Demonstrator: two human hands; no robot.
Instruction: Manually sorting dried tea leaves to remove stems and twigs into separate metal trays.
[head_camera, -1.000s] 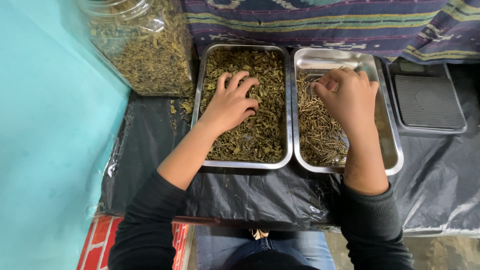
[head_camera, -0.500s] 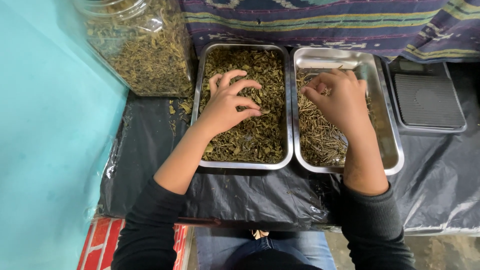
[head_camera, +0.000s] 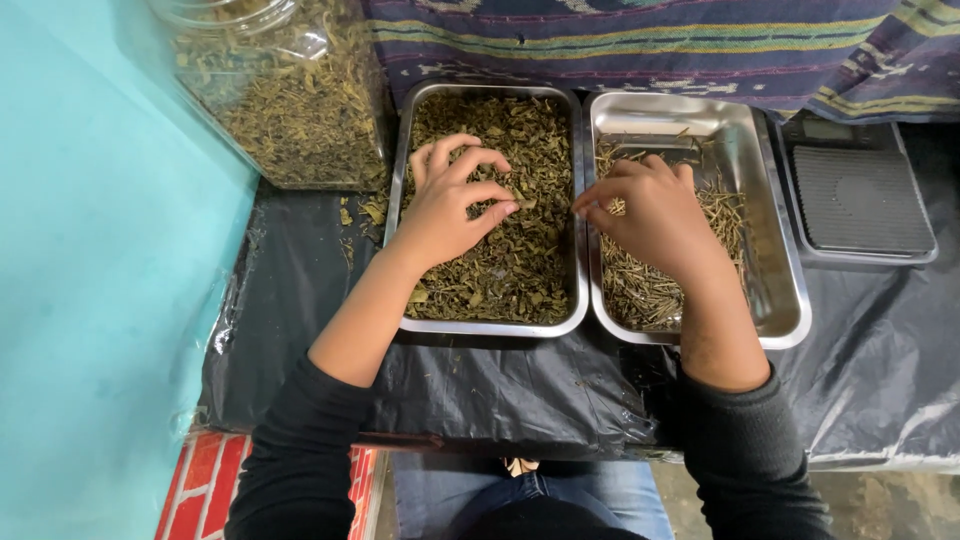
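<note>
Two steel trays sit side by side on black plastic sheeting. The left tray (head_camera: 404, 190) is full of dried green leaves. The right tray (head_camera: 775, 230) holds thin pale stems on its left half, with bare metal beyond. My left hand (head_camera: 448, 205) rests on the leaves, fingers curled and spread, fingertips touching the pile. My right hand (head_camera: 655, 215) hovers over the stems near the trays' shared edge, thumb and forefinger pinched on a small stem piece (head_camera: 612, 207).
A large clear jar (head_camera: 280, 95) of dried leaves stands at the back left, with loose leaf bits beside it. A flat dark digital scale (head_camera: 865, 200) lies right of the trays. Striped cloth (head_camera: 650, 40) hangs behind. A turquoise wall (head_camera: 90, 260) borders the left.
My right hand has shifted left toward the edge between the trays and pinched its fingers. My left hand's fingers have curled over the leaves.
</note>
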